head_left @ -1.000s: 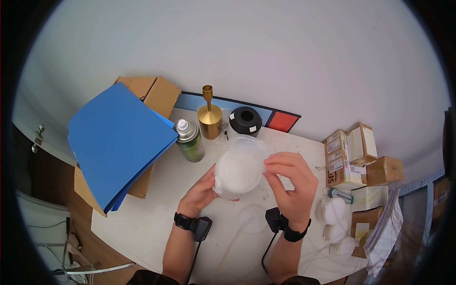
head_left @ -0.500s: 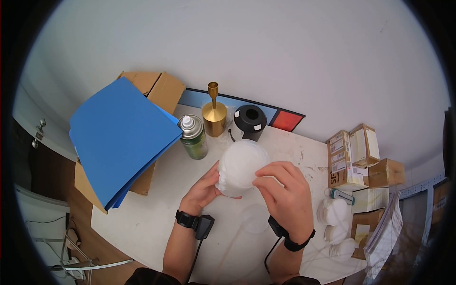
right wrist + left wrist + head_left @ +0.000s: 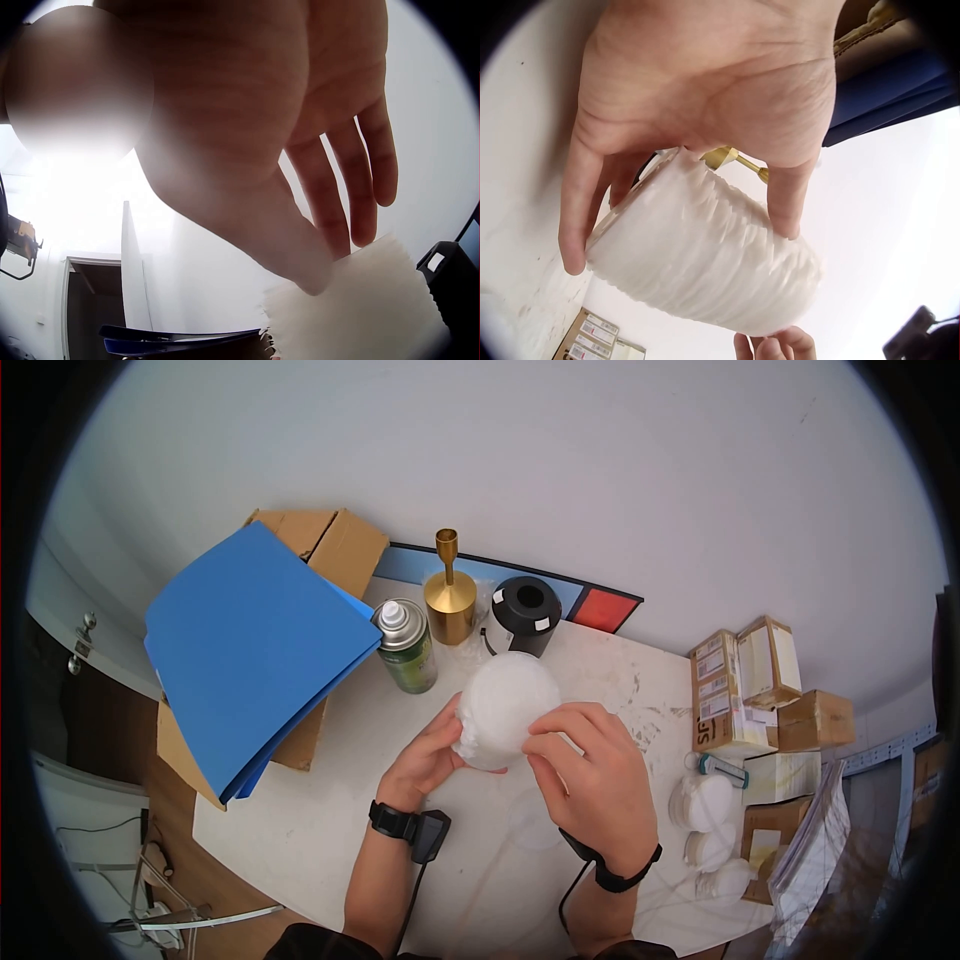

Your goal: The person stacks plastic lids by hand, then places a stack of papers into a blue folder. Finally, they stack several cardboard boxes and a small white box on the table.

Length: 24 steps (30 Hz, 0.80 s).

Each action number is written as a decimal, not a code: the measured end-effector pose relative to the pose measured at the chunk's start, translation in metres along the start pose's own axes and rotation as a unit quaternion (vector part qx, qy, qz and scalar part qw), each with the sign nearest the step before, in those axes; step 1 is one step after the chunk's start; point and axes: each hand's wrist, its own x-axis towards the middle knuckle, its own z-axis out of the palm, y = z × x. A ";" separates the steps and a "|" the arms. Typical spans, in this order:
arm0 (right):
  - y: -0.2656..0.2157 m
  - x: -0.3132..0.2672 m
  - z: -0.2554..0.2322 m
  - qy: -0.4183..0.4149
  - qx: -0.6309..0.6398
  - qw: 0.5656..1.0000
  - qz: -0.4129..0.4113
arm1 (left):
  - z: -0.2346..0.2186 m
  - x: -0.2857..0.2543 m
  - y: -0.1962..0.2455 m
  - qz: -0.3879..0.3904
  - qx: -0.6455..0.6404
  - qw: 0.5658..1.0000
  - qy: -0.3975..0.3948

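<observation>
A white, round bundle [image 3: 508, 700] with a smooth, pale top is held over the table in the head view. My left hand [image 3: 424, 756] grips it from the left, thumb on one side and fingers on the other. In the left wrist view the side of the bundle [image 3: 705, 251] is ruffled in many thin folds or layers. Thumb and forefinger of my right hand [image 3: 600, 785] pinch at its right edge. The right wrist view shows those fingertips at the rim of the bundle [image 3: 367, 300], with the other fingers hanging loosely.
Behind the bundle stand a green spray can [image 3: 406, 650], a gold candlestick [image 3: 451, 600] and a black cylinder [image 3: 525, 622]. Blue folders [image 3: 255, 650] lie over a cardboard box [image 3: 345, 555] at left. Small cartons [image 3: 715, 700] and white round packs [image 3: 703, 803] line the right side.
The right hand has moved left and down, from the loose clear film at the bundle's upper right to its right edge. That film no longer stands out. The left hand keeps its grip.
</observation>
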 end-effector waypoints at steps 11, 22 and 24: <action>0.000 0.011 0.006 0.044 0.045 0.998 0.014 | -0.006 0.002 -0.005 -0.026 0.057 0.998 0.005; 0.008 0.011 0.066 0.018 0.018 1.000 0.009 | -0.005 -0.008 0.003 -0.012 0.064 0.997 0.037; 0.009 0.012 0.059 0.014 0.029 0.999 0.003 | -0.006 -0.006 0.002 -0.002 0.076 0.997 0.025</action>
